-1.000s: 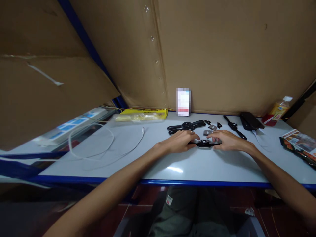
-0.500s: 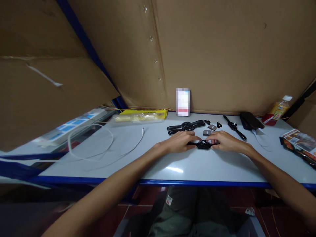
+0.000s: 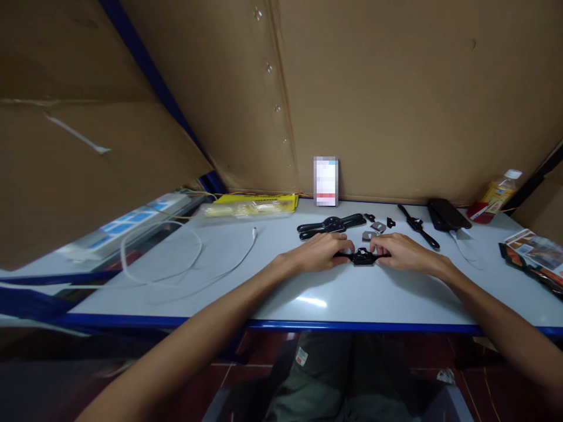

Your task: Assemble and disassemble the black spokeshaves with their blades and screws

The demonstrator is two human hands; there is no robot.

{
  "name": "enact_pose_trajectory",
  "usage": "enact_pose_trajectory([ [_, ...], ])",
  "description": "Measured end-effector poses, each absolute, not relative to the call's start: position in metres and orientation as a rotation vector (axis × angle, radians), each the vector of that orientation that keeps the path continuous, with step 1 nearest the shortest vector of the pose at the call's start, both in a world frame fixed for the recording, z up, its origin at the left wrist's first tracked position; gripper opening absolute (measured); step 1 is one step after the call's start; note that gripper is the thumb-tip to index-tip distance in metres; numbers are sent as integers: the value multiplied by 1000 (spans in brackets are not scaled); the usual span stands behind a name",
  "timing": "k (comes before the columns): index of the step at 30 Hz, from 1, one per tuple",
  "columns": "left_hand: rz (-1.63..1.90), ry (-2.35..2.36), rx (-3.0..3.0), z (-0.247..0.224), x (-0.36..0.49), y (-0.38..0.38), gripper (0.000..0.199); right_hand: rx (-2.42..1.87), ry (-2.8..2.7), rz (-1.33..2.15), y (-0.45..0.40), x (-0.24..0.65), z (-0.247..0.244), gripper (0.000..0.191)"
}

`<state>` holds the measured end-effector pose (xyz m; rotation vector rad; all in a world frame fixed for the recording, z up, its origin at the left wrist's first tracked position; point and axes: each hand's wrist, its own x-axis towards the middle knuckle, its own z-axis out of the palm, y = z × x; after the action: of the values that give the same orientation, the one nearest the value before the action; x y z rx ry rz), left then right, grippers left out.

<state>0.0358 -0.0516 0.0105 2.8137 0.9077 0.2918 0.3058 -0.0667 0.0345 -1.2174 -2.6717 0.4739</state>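
Toward the left edge of the pale grey tabletop point(image 3: 352, 302), a thin white looped cable with a slim plug end point(image 3: 254, 232), well apart from both hands and best left untouched. Along the far edge, a flat yellow packet point(image 3: 285, 202), also no hindrance. Right of the tabletop's middle, left hand point(image 3: 323, 252) narrowed to a pinch on one end of a glossy black two-handled tool with a broader openwork middle point(image 3: 363, 257). Just beyond that hand, a stack of glossy black long-handled tools point(image 3: 332, 226); mind the knuckles there. Between far and front edges, the held tool, roughly parallel to the front edge; cannot tell about contact with the surface beneath. For good control, pinch both ends evenly, hold the middle level, and press with fingertips only, away from the lower front side in case of sharpness. Just past it, two flat grey metallic plates point(image 3: 368, 236), near enough to be nudged; work short of them. Right hand point(image 3: 402, 252) equally narrow, pinching the opposite end; match pressure to the left. Toward the right edge, a slim black two-handled tool lying aslant point(image 3: 416, 224), probably far enough off for free movement.
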Motion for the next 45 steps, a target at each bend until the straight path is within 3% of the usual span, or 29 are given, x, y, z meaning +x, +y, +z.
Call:
enact_pose_trajectory([
  [9,303,875,2837,9,34,-50,21,-1188,-2702,459,-67,306,35,22],
  [16,306,881,2882,10,34,-51,19,-1246,-2722,437,-67,304,36,43],
  [24,277,905,2930,15,36,-56,19,-1192,-2818,387,-68,301,42,30],
  [31,287,886,2949,14,36,-56,19,-1248,-2788,406,-69,300,42,47],
  [37,286,887,2963,14,36,-56,20,-1208,-2790,420,-69,300,42,32],
  [45,269,902,2940,15,37,-57,19,-1230,-2791,430,-69,300,42,30],
])
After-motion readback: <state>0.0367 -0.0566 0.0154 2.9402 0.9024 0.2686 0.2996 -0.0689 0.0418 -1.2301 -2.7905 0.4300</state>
